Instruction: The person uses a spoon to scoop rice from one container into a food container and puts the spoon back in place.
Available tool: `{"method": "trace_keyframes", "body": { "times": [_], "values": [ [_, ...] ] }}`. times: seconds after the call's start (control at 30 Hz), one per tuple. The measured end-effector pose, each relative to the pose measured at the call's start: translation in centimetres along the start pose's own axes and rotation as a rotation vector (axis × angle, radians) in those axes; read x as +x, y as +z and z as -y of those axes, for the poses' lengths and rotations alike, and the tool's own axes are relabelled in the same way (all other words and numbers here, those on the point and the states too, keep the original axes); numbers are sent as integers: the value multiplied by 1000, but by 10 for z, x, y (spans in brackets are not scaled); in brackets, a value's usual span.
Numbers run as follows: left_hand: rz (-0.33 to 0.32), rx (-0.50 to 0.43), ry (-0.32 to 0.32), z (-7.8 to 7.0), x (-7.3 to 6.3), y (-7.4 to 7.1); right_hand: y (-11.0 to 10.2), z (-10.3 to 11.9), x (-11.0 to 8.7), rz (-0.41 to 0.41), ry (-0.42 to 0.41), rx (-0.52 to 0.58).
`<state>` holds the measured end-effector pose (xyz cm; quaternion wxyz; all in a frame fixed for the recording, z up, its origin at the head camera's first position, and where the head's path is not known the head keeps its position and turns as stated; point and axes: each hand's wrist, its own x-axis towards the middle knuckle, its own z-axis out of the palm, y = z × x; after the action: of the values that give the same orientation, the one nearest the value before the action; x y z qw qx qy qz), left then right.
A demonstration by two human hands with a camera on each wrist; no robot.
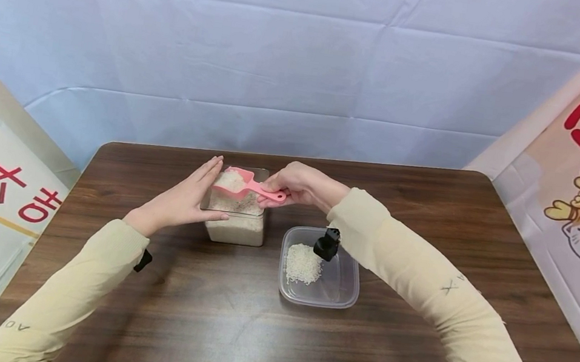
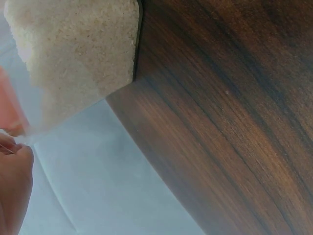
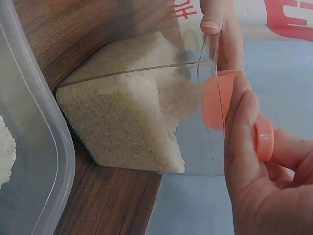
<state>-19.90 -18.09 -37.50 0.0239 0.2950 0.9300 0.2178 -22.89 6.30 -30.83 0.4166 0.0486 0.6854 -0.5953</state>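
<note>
Pink scoop (image 1: 244,185), pinched by the right hand (image 1: 297,185), at the rice jar (image 1: 235,230) mouth; left hand (image 1: 185,199), straight-fingered, touches the jar; banner (image 1: 2,155) left of it reads "大吉".

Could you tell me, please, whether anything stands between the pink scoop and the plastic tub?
The side wall of the clear rice container does: in the right wrist view, part of the pink scoop shows through it. Nothing else visible does, besides the right hand holding the scoop.
</note>
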Motion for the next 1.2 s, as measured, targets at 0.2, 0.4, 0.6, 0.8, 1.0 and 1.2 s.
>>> {"method": "trace_keyframes", "body": {
  "times": [0.2,0.4,0.6,0.8,1.0,1.2],
  "values": [
    [-2,1,-3,0,0,0,-4,-4,-2,-10,-16,18],
    [-3,-3,-4,-1,-1,0,-6,-7,-4,7,-23,32],
    [0,-4,-7,-3,-2,0,-9,-10,-6,22,-29,42],
    [8,-7,-14,-4,-3,0,-13,-12,-8,42,-32,34],
    [18,-13,-22,-4,-2,0,-15,-13,-9,54,-20,33],
    [16,-15,-21,-3,-2,0,-17,-12,-10,78,-15,38]
  ]
}}
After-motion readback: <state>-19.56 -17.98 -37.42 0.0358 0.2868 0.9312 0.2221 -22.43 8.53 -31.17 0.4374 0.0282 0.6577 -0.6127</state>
